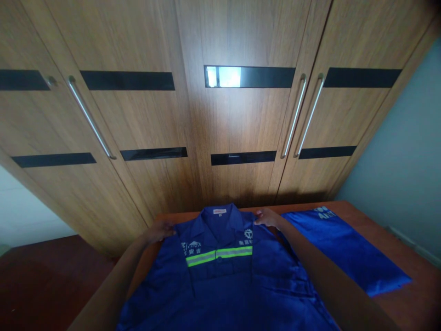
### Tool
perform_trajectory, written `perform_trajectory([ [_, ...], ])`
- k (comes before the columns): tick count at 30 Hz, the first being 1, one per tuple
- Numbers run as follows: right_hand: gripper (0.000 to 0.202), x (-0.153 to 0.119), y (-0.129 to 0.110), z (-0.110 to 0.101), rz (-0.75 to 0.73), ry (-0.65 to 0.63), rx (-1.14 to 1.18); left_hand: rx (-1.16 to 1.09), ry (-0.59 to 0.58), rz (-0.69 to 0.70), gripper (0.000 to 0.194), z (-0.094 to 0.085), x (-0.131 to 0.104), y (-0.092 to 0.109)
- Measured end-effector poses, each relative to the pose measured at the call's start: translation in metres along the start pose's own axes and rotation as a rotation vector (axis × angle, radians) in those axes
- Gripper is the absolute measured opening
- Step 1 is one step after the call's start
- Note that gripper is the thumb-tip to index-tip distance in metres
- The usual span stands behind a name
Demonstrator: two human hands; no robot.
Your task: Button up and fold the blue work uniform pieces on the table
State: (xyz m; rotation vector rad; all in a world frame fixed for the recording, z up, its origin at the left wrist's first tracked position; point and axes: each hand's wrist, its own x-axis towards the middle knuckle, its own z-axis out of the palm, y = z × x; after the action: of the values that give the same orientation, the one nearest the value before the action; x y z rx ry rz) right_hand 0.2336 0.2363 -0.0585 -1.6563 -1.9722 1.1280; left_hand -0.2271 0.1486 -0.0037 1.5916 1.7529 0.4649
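A dark blue work jacket [220, 289] with a yellow-green and silver stripe lies front side up, its collar toward the wardrobe. White lettering and logos show on both sides of its chest. My left hand [161, 231] pinches the jacket's left shoulder edge as I see it. At the opposite shoulder, my right hand [267, 218] holds the fabric between thumb and fingers. The sleeves spread outward below my forearms. The lower part of the jacket runs out of view at the bottom.
The jacket lies on a reddish-brown table [347, 216]. To the right is a folded bright blue cloth [344, 250] with white lettering. A wooden wardrobe [237, 119] with metal handles stands right behind the table. A pale wall [396, 174] is at the right, dark reddish floor at the left.
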Motion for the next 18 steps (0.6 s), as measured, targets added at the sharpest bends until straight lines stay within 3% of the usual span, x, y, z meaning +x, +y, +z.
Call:
perform_trajectory([
  [4, 0.033, 0.005, -0.006, -0.004, 0.022, -0.130, -0.031, -0.014, -0.054, 0.032, 0.026, 0.003, 0.009, 0.000],
  [9, 0.032, 0.000, -0.008, -0.002, -0.040, -0.114, -0.021, -0.033, 0.067, 0.040, 0.023, 0.010, 0.015, -0.004],
  [14, 0.027, -0.013, -0.019, -0.009, -0.200, 0.034, 0.024, -0.029, 0.242, 0.049, 0.027, 0.001, 0.010, 0.008],
  [18, 0.012, -0.042, -0.034, -0.026, -0.384, 0.259, 0.040, -0.031, 0.429, 0.090, 0.038, -0.010, -0.022, 0.030],
])
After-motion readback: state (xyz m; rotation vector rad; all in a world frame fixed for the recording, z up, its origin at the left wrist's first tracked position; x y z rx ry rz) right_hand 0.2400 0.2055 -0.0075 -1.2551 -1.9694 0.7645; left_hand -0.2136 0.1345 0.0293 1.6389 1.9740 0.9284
